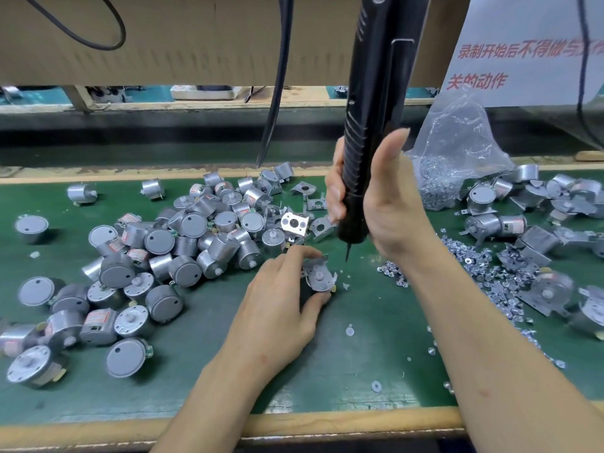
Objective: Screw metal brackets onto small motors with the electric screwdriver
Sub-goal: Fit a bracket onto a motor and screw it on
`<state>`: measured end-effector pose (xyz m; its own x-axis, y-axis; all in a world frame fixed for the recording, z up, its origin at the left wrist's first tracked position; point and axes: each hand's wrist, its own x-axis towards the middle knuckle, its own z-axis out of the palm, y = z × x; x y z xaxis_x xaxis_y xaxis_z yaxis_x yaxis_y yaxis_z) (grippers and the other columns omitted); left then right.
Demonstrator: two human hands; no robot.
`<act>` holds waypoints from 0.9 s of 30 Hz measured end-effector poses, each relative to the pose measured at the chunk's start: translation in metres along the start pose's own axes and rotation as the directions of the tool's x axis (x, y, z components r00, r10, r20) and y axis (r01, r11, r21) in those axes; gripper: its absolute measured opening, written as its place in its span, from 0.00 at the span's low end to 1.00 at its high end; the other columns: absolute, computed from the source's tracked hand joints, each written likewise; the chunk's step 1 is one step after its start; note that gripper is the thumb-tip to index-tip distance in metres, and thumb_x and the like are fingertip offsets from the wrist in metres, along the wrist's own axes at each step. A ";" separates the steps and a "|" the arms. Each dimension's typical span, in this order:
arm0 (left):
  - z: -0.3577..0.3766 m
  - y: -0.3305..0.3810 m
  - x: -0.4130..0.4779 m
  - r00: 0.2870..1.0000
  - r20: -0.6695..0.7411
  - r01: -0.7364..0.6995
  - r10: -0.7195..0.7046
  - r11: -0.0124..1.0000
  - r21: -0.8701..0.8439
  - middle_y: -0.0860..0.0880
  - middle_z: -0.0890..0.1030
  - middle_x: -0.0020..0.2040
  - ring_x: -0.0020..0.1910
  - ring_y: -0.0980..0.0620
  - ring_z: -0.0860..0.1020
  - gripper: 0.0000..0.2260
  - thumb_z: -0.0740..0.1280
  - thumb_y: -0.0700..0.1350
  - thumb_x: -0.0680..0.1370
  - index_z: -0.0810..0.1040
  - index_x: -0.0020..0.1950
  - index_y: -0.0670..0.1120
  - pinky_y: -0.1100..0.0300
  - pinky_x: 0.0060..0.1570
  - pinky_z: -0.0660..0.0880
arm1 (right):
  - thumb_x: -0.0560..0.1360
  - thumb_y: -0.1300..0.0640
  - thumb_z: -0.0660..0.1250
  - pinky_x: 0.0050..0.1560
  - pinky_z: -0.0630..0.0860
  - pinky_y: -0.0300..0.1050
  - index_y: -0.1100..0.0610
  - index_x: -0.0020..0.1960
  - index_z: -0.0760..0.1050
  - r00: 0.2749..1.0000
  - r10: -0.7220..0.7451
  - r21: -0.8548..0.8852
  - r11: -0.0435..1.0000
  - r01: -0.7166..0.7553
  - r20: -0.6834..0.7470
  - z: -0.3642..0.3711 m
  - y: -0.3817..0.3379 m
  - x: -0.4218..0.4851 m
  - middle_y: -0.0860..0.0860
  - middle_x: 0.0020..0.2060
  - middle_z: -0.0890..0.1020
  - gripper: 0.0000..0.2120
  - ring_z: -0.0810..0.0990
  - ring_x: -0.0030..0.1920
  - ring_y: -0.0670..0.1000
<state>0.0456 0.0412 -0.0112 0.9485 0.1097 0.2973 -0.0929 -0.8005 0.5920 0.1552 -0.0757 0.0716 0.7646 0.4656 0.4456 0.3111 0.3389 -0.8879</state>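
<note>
Just past the near worktop (359, 371) edge, pinches the small, stiff, likely slippery motor (305, 294) by its sides with left hand (277, 308) fingers, bracket (322, 276) on top, while clamping right hand (389, 207) fingers round the electric screwdriver (376, 109), tip just above.

The electric screwdriver (369, 142) ran off the top edge, and the left hand (277, 308) hid most of its motor (318, 276).

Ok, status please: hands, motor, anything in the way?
Left hand holds motor, bracket on top. Right hand grips screwdriver, bit apart from bracket. Loose screws nearby; gap looks clear.
</note>
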 end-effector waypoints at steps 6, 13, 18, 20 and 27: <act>0.001 0.003 0.000 1.000 -0.014 0.011 -0.012 0.999 -0.053 0.65 0.76 0.55 0.52 0.62 0.72 0.11 0.63 0.56 0.79 0.68 0.61 0.60 0.63 0.53 0.70 | 0.60 0.19 0.62 0.33 0.76 0.48 0.58 0.43 0.70 0.970 -0.058 -0.153 0.988 0.022 -0.237 -0.034 0.007 0.013 0.49 0.28 0.75 0.41 0.74 0.27 0.50; 0.000 0.003 0.001 0.997 -0.002 0.081 -0.082 0.989 -0.127 0.71 0.75 0.39 0.51 0.67 0.74 0.08 0.65 0.49 0.79 0.72 0.57 0.60 0.78 0.47 0.65 | 0.62 0.18 0.61 0.33 0.76 0.46 0.58 0.43 0.70 0.961 -0.053 -0.218 0.976 -0.007 -0.270 -0.049 0.021 0.016 0.47 0.28 0.76 0.41 0.75 0.27 0.49; 0.001 0.004 0.000 0.997 0.001 0.081 -0.081 0.989 -0.122 0.73 0.74 0.43 0.49 0.67 0.73 0.08 0.64 0.49 0.80 0.71 0.57 0.61 0.78 0.46 0.65 | 0.62 0.19 0.61 0.32 0.77 0.45 0.59 0.44 0.70 0.958 -0.063 -0.231 0.973 -0.004 -0.281 -0.053 0.026 0.016 0.47 0.28 0.76 0.41 0.75 0.27 0.49; 0.001 0.004 0.000 0.996 -0.004 0.084 -0.085 0.989 -0.121 0.69 0.75 0.42 0.48 0.67 0.73 0.09 0.64 0.50 0.79 0.71 0.57 0.61 0.77 0.46 0.65 | 0.62 0.19 0.61 0.32 0.77 0.45 0.59 0.44 0.70 0.955 -0.063 -0.225 0.974 -0.004 -0.289 -0.054 0.027 0.017 0.47 0.29 0.76 0.41 0.75 0.27 0.49; 0.002 0.004 0.001 0.995 0.003 0.098 -0.098 0.989 -0.110 0.67 0.76 0.48 0.47 0.62 0.75 0.09 0.63 0.51 0.80 0.70 0.57 0.62 0.72 0.45 0.66 | 0.61 0.18 0.61 0.33 0.77 0.47 0.60 0.46 0.71 0.955 -0.064 -0.246 0.969 -0.010 -0.291 -0.056 0.030 0.018 0.50 0.30 0.76 0.44 0.76 0.28 0.50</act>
<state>0.0464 0.0366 -0.0098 0.9538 0.1864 0.2355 -0.0322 -0.7161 0.6972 0.2094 -0.1027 0.0463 0.8742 0.1846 0.4492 0.4328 0.1233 -0.8930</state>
